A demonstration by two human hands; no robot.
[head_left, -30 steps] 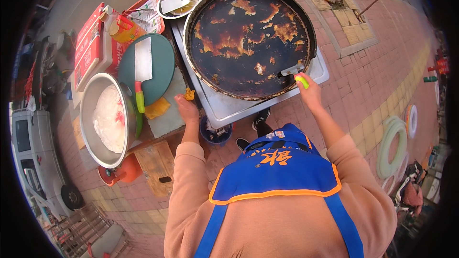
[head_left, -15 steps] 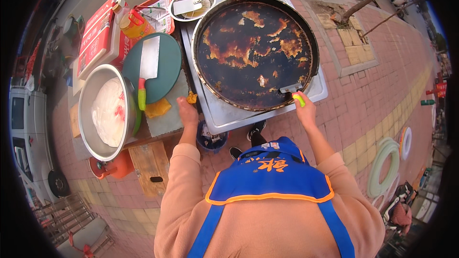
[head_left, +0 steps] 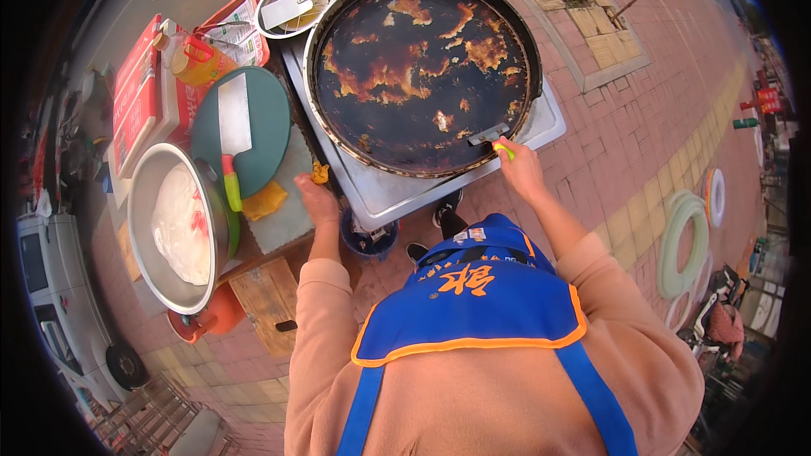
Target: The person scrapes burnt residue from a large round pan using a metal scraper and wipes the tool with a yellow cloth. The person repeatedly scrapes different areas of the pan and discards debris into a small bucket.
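My right hand [head_left: 519, 167] grips the bright green handle of a metal scraper [head_left: 487, 135], whose blade rests in the lower-right part of a large blackened round pan [head_left: 397, 93] with patchy browned residue. The pan sits on a steel stove top [head_left: 378, 196]. At the stove's left, my left hand [head_left: 317, 196] holds a crumpled yellow cloth [head_left: 319, 172]. Beside it are a dark green board [head_left: 266, 125] with a cleaver [head_left: 234, 110] on it, another yellow cloth [head_left: 265, 201] and a steel bowl [head_left: 160, 249] of pale, bagged contents.
Red boxes [head_left: 131, 105], an oil bottle [head_left: 187, 61], a red tray [head_left: 236, 38] and a strainer bowl [head_left: 287, 17] crowd the upper left. Below are an orange gas cylinder [head_left: 211, 317] and blue bucket [head_left: 367, 241]. Trees, coiled hose [head_left: 684, 241] and a van [head_left: 68, 304] surround the pavement.
The scraper in my right hand has shifted slightly leftward along the pan's lower-right part. My view has swayed a little; my left hand stays by the stove's left edge.
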